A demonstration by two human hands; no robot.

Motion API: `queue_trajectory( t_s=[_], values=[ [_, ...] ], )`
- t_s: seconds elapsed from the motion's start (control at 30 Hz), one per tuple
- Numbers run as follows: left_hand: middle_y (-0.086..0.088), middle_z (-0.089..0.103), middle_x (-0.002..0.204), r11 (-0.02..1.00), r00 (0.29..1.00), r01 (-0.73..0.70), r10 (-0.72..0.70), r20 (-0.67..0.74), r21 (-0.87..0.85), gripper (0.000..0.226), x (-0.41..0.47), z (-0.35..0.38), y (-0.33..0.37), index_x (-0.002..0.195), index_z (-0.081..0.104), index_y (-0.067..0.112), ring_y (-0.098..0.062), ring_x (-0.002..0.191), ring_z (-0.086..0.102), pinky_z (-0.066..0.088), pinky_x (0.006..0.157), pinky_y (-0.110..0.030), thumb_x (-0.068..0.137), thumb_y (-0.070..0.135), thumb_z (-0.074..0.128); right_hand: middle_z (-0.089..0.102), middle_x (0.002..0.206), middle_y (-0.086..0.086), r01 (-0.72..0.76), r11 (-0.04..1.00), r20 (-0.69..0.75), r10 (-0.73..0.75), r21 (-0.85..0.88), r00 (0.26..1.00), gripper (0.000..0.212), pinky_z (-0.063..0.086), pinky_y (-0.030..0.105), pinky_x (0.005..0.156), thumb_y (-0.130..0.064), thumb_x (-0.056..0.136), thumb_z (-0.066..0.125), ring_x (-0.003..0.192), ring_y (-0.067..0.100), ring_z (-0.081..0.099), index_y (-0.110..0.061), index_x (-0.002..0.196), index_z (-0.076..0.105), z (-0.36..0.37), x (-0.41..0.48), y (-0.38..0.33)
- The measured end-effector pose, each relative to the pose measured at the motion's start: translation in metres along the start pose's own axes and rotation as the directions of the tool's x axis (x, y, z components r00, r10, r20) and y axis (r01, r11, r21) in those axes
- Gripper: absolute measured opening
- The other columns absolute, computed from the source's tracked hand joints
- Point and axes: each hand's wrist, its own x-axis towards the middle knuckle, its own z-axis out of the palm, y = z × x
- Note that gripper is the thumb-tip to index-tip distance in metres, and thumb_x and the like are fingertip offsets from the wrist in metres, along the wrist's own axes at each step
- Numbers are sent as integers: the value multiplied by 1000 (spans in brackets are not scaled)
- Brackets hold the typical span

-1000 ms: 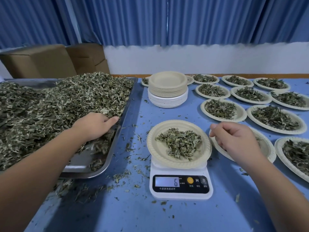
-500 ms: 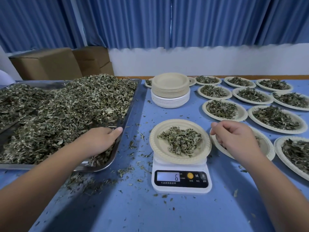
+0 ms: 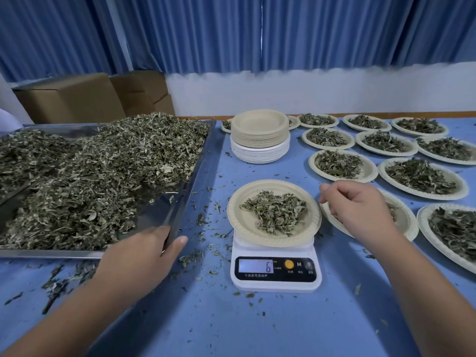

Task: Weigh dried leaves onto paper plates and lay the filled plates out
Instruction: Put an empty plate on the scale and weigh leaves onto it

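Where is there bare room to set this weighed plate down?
Bare blue table in front of the scale is widest. A smaller patch lies between the scale's plate and the plate stack. Right of the scale filled plates crowd together; the tray fills the left.

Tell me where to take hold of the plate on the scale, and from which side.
Take the plate by its bare right rim, coming from the right, where the right hand hovers beside it; the left hand grips the metal tray. The rim overhangs the scale, so fingers can likely slide under with the thumb on top. The leaves sit heaped mid-plate, so keep it level.
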Motion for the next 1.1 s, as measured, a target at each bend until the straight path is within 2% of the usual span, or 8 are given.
queue_trajectory(
  t_s=[0.2, 0.27, 0.37, 0.47, 0.63, 0.73, 0.97, 1.1],
  values=[
    [11, 61, 95, 999, 998, -15, 14, -53, -31, 63, 1, 0, -7, 109, 55, 32, -13, 84, 59, 49, 67, -30, 82, 68, 10, 41, 45, -3, -12, 1000, 3, 12, 2, 1000, 33, 28, 14, 40, -26, 93, 60, 39, 6, 33, -19, 61, 65, 1, 1, 1],
    [11, 61, 91, 997, 999, -33, 31, -34, -67, 66, 2, -1, -10, 112, 56, 32, -11, 80, 59, 49, 67, -30, 80, 69, 12, 42, 46, -2, -6, 1000, 4, 6, -12, 1000, 33, 28, 14, 40, -27, 93, 60, 40, 6, 33, -20, 61, 65, 1, 0, 1],
    [9, 57, 70, 987, 998, -69, 66, -25, -146, 60, 6, -5, -16, 104, 57, 33, -2, 62, 54, 42, 55, -27, 78, 72, 19, 43, 48, 3, -4, 1000, 8, 4, -23, 1000, 33, 27, 14, 40, -28, 93, 60, 40, 6, 32, -20, 61, 65, 1, 0, 1],
    [3, 51, 44, 963, 996, -80, 69, -55, -258, 42, 8, -9, -19, 86, 60, 35, -6, 39, 45, 28, 42, -25, 81, 67, 34, 43, 49, 5, -3, 999, 6, 3, -33, 1000, 33, 27, 14, 40, -28, 92, 60, 39, 6, 32, -20, 61, 66, 2, 0, 0],
    [8, 54, 42, 942, 996, -86, 72, -54, -326, 24, 17, -11, -25, 75, 62, 34, -9, 29, 37, 21, 34, -17, 91, 50, 52, 44, 49, 5, 11, 998, 10, -11, -58, 1000, 33, 28, 13, 40, -28, 93, 60, 38, 4, 32, -21, 61, 66, 2, 0, 0],
    [1, 57, 44, 945, 997, -66, 53, -49, -320, 27, 28, -12, -28, 73, 61, 34, -8, 29, 36, 26, 36, -21, 90, 51, 51, 45, 49, 6, 9, 998, 10, -8, -69, 1000, 32, 28, 13, 39, -29, 92, 60, 37, 5, 32, -22, 61, 66, 3, 0, 0],
    [6, 48, 32, 954, 993, -68, 37, -112, -292, 27, 51, -24, -29, 75, 59, 32, -8, 24, 33, 25, 30, -16, 90, 53, 49, 44, 49, 4, 6, 999, 2, -6, -54, 1000, 32, 28, 13, 39, -28, 92, 60, 38, 4, 32, -22, 61, 66, 1, -1, 0],
    [4, 42, 30, 959, 998, -46, 35, -43, -280, 34, 57, -25, -29, 79, 60, 29, -7, 24, 29, 19, 32, -15, 81, 62, 50, 44, 49, 2, 14, 998, 3, -14, -53, 1000, 33, 27, 14, 39, -26, 93, 60, 38, 5, 32, -21, 61, 66, 1, 0, 0]
  ],
)
